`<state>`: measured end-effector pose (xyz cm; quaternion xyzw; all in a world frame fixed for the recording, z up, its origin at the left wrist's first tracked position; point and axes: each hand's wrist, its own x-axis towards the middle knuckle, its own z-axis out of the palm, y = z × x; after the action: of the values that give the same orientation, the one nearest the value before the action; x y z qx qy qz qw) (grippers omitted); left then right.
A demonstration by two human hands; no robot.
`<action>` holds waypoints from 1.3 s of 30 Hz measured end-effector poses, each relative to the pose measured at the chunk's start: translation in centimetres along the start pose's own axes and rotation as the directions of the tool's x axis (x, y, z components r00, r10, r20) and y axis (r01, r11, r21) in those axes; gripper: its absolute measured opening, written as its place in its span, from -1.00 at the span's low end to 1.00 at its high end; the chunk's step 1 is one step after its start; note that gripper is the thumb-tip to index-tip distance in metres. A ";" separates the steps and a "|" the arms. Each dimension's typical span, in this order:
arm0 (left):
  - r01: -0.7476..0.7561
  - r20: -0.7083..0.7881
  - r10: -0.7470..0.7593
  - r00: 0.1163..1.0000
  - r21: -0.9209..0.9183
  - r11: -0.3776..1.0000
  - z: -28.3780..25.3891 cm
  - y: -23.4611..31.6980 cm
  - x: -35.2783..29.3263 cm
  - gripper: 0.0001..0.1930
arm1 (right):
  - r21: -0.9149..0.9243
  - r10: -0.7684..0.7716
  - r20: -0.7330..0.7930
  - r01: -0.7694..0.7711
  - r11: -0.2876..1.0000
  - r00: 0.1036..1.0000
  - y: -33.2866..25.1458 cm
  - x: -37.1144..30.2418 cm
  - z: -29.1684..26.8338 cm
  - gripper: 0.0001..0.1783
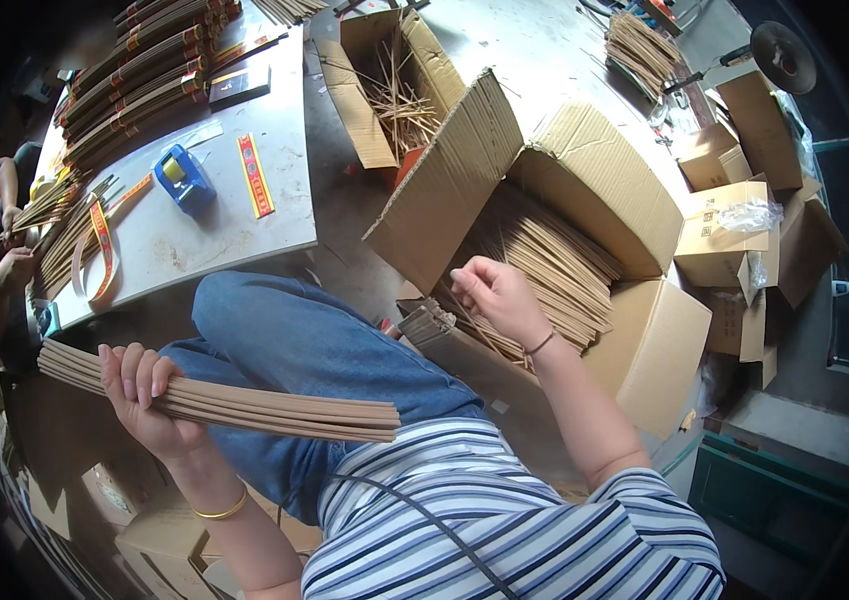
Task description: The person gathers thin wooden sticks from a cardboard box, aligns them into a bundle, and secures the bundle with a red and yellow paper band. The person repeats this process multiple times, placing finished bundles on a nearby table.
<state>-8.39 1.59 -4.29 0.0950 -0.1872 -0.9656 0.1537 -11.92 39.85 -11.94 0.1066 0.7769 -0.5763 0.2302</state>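
Note:
My left hand is closed around a bundle of brown incense sticks, held roughly level over my lap. The bundle's cut ends stick out to both sides of my fist. Over the near side of an open cardboard box, my right hand is curled with thumb and fingers together. Whether anything is pinched in it is hidden. Many loose incense sticks lie in that box, just beyond and beneath the right hand.
On the table at left are a blue tape dispenser, a red-yellow paper strip and stacked banded bundles. Another person's hands hold sticks at the far left. A second stick-filled carton and several boxes stand around.

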 end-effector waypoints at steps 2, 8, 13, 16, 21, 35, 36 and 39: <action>0.012 -0.010 -0.012 1.000 0.027 1.000 -0.3 -0.1 0.1 -0.71 | -0.498 -0.068 -0.380 -0.142 0.855 0.922 7.8 2.9 -5.4 -0.76; 0.054 -0.021 -0.054 0.998 0.029 0.998 0.5 -1.3 0.0 -0.66 | -0.627 -0.077 -0.547 -0.347 0.698 0.834 17.7 5.7 -6.9 -0.70; 0.008 -0.070 -0.003 0.998 0.062 0.998 1.0 -1.0 -0.5 -0.70 | -0.528 -0.246 -0.661 -0.207 0.824 0.709 14.8 4.6 -9.1 -0.76; -0.035 -0.142 0.041 0.989 0.048 0.998 1.3 -1.5 -0.6 -0.71 | -0.397 -0.399 -0.566 0.186 0.899 0.721 5.6 0.8 -8.9 -0.82; -0.074 -0.206 0.108 0.973 0.166 0.983 3.0 -2.6 -0.8 -0.71 | -0.293 -0.720 0.229 0.752 0.591 0.655 -11.0 -8.1 0.9 -0.74; -0.276 -0.266 0.270 0.925 0.014 0.961 1.0 1.5 -2.9 -0.70 | -0.442 -0.690 0.567 0.873 0.207 0.450 -15.1 -9.3 11.5 -0.75; -0.283 -0.275 0.271 0.922 -0.003 0.959 0.8 1.5 -3.0 -0.70 | -0.434 -0.694 0.582 0.884 0.175 0.423 -15.5 -9.0 12.5 -0.75; -0.267 -0.278 0.268 0.922 0.044 0.963 0.8 1.6 -3.4 -0.68 | -0.359 -0.712 0.630 0.929 0.088 0.311 -16.7 -7.9 15.8 -0.71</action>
<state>-5.00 1.63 -2.50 0.2051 -0.1771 -0.9117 0.3089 -8.51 20.54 2.34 -0.5339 0.7982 -0.2789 -0.0065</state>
